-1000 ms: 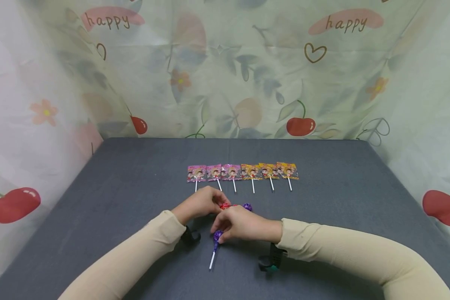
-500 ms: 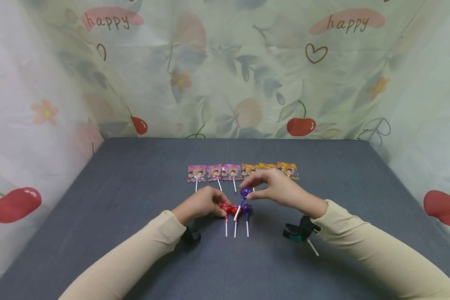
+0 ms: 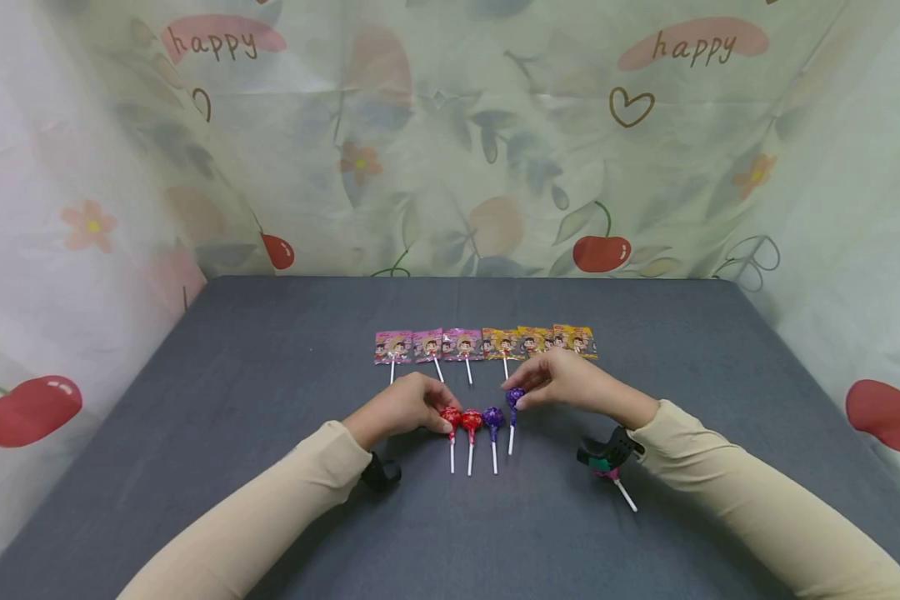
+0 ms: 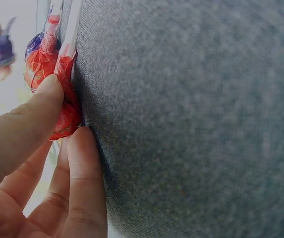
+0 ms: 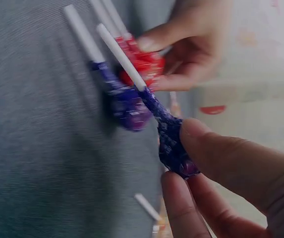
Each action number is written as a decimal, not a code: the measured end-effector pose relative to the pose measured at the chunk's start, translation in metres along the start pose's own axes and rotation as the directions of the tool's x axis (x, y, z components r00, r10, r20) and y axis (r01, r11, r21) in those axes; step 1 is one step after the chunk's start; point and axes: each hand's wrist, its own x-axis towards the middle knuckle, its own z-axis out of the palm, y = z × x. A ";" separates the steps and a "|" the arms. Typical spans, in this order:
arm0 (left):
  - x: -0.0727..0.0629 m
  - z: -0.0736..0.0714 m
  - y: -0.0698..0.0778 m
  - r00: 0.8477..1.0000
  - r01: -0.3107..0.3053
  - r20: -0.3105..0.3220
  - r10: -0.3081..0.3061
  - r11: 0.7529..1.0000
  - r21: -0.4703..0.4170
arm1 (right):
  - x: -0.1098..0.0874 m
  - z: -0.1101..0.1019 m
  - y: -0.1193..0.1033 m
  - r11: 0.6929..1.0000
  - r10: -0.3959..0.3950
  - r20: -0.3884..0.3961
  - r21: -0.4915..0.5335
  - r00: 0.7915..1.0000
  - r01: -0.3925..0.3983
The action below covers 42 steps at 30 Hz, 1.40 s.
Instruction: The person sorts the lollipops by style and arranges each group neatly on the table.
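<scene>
My left hand (image 3: 405, 406) pinches the round head of a red lollipop (image 4: 66, 121) between thumb and fingers; its white stick points toward me. Right beside it lies a second red lollipop (image 3: 471, 422), then a purple lollipop (image 3: 492, 419), sticks all pointing the same way. At the right end of this row, my right hand (image 3: 573, 387) pinches another purple lollipop (image 5: 171, 144) by its head, stick slanting down toward the table. In the right wrist view it appears above the purple one lying on the table.
Behind the hands runs a row of flat-wrapped lollipops, pink packets (image 3: 462, 344) on the left and yellow packets (image 3: 502, 342) on the right. A pink lollipop (image 3: 626, 493) lies partly hidden under my right wrist's camera. Patterned curtains surround the grey table (image 3: 307, 333).
My right hand has carried the purple lollipop from the near side of the table up and over to the right end of the row. The left hand has stayed put on the red one.
</scene>
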 end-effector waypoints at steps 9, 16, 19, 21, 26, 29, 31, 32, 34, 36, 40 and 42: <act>0.002 0.000 -0.002 1.000 -0.011 0.007 0.011 1.000 -0.009 | 0.008 0.011 0.012 0.996 0.029 0.074 -0.085 0.997 -0.023; 0.001 0.000 -0.001 1.000 0.005 0.009 -0.005 1.000 -0.018 | 0.011 0.013 0.013 0.995 0.029 0.088 -0.093 0.996 -0.021; 0.001 -0.001 -0.001 1.000 0.007 0.009 -0.006 1.000 -0.018 | 0.012 0.013 0.013 0.996 0.032 0.095 -0.088 0.995 -0.024; 0.001 -0.001 -0.001 1.000 0.006 0.011 -0.006 1.000 -0.016 | 0.012 0.013 0.013 0.996 0.034 0.100 -0.084 0.994 -0.026; 0.001 -0.001 -0.001 1.000 -0.006 0.013 0.006 1.000 -0.010 | 0.013 0.013 0.012 0.996 0.041 0.106 -0.087 0.993 -0.032; 0.001 -0.001 -0.001 1.000 -0.006 0.013 0.006 1.000 -0.012 | 0.013 0.013 0.011 0.995 0.052 0.108 -0.089 0.993 -0.042; 0.000 -0.001 -0.001 1.000 -0.004 0.011 0.004 1.000 -0.015 | 0.013 0.013 0.011 0.995 0.059 0.110 -0.090 0.992 -0.050; 0.000 -0.001 -0.001 1.000 -0.001 0.012 0.001 1.000 -0.018 | 0.013 0.013 0.010 0.995 0.061 0.110 -0.090 0.992 -0.052; 0.000 -0.001 -0.001 1.000 0.002 0.012 -0.002 1.000 -0.020 | 0.013 0.014 0.011 0.994 0.066 0.111 -0.089 0.992 -0.057; -0.001 -0.001 -0.001 1.000 0.004 0.011 -0.004 1.000 -0.019 | 0.013 0.014 0.010 0.994 0.069 0.111 -0.089 0.991 -0.059; -0.001 -0.001 -0.001 1.000 0.001 0.009 0.000 1.000 -0.019 | 0.013 0.015 0.010 0.994 0.076 0.113 -0.089 0.991 -0.066; -0.001 -0.001 -0.001 1.000 -0.006 0.009 0.006 1.000 -0.017 | 0.013 0.014 0.010 0.994 0.075 0.116 -0.088 0.991 -0.065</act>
